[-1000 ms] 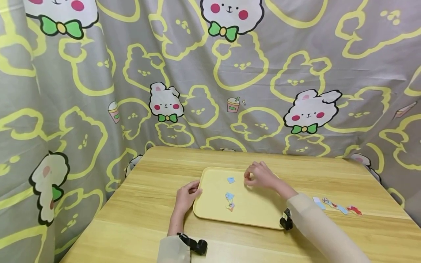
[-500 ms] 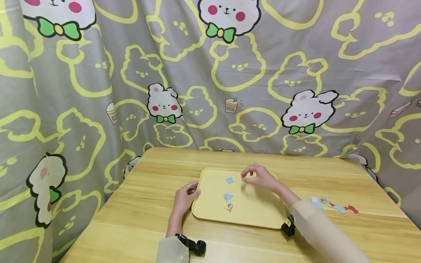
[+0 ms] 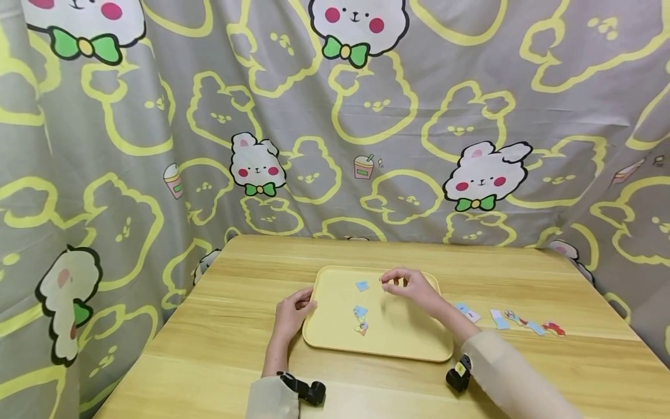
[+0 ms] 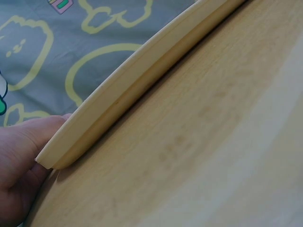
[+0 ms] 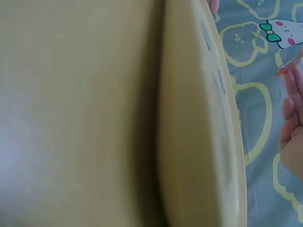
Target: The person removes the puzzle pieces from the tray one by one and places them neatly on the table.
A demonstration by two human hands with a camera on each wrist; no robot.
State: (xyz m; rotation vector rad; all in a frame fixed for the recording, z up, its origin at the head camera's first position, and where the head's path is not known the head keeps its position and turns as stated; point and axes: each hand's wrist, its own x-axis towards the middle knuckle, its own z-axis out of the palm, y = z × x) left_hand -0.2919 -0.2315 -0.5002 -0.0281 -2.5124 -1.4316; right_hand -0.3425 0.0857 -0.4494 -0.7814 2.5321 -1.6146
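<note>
A pale yellow tray (image 3: 413, 337) lies on the wooden table. My left hand (image 3: 291, 314) grips its left rim, and the left wrist view shows the fingers (image 4: 28, 142) at the tray's corner. Over the tray's far right part, my right hand (image 3: 413, 288) pinches a small reddish jigsaw piece (image 5: 289, 64) between thumb and fingertips, raised above the surface. A single blue jigsaw piece (image 3: 362, 286) lies on the tray to the left of that hand. Nearer me, a few small pieces (image 3: 360, 312) sit together, touching, in blue, yellow and orange.
To the right of the tray, several more jigsaw pieces (image 3: 535, 327) lie in a row on the table (image 3: 230, 349). Two blue-and-white pieces (image 3: 467, 312) lie just behind my right forearm. A patterned grey curtain (image 3: 314, 116) hangs along the table's back and left.
My right hand has shifted a little left across the tray, still pinching the reddish piece. Two blue-and-white pieces now show beyond the forearm. The left hand stays on the rim.
</note>
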